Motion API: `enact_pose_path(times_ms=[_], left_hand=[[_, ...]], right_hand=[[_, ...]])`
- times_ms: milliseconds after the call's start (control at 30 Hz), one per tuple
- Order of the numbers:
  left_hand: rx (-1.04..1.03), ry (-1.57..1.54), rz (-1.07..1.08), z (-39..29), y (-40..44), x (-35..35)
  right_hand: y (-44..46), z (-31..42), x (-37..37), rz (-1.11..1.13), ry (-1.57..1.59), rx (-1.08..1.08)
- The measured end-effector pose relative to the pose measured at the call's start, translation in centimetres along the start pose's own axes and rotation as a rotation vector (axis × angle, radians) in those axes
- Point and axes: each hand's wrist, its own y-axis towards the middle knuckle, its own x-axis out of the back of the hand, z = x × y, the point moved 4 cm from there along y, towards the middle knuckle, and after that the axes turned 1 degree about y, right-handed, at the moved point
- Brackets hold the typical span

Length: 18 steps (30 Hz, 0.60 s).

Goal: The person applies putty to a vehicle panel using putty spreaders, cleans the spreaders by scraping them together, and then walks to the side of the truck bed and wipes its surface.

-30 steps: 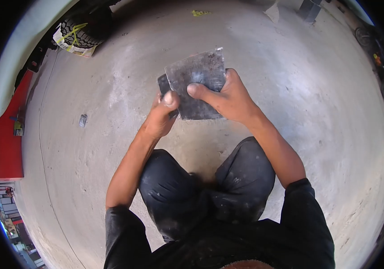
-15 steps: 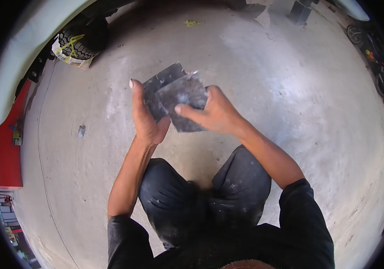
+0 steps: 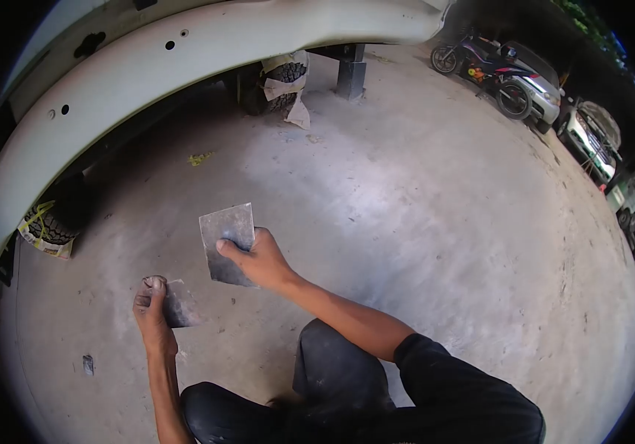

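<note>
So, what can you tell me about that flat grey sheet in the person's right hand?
The flat grey four-sided sheet looks thin and stiff, its face smudged and darker toward the bottom; its exact material I can't tell. It is held slightly tilted above the pale grey floor. The right hand grips its right side, thumb across the face, fingers mostly hidden.

Black short-sleeved top (image 3: 465, 392) and dark trousers (image 3: 338, 368)

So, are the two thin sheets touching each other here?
No, concrete floor shows between the lower sheet in the left hand and the upper sheet in the right hand.
</note>
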Motion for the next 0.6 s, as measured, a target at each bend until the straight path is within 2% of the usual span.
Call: enact_pose_path(times_ms=[33,67,133,167,233,267,367,467,600], left_hand=[[0.118,-0.052,0.082,0.4,0.0,-0.2],[0.238,-0.098,0.162,0.4,-0.3,-0.1],[0.214,-0.049,0.243,-0.4,-0.8,-1.0],[0.078,0.044,0.241,-0.6,-1.3,-2.8],[-0.168,0.217,0.279,-0.7,-1.7,-4.8],[-0.140,0.220,0.289,-0.7,-1.9,-4.7],[-0.090,0.224,0.318,-0.8,-2.5,-4.8],[-0.049,0.272,0.244,0.5,-1.6,-3.0],[-0.157,0.357,0.184,-1.3,-2.6,-3.6]], right_hand=[[-0.4,0.5,0.1,0.112,-0.040,-0.181],[-0.5,0.6,-0.1,0.185,-0.033,-0.208],[-0.9,0.7,-1.1,0.336,-0.020,-0.255],[-1.2,0.8,-1.4,0.382,-0.045,-0.229],[-1.5,-0.3,-2.7,0.385,0.009,-0.046],[-1.6,-0.7,-3.0,0.385,0.037,0.044],[-1.8,-0.3,-2.9,0.426,0.025,-0.246],[-1.9,0.4,-2.9,0.499,-0.009,-0.270],[-2.2,1.3,-3.2,0.509,0.088,-0.277]])
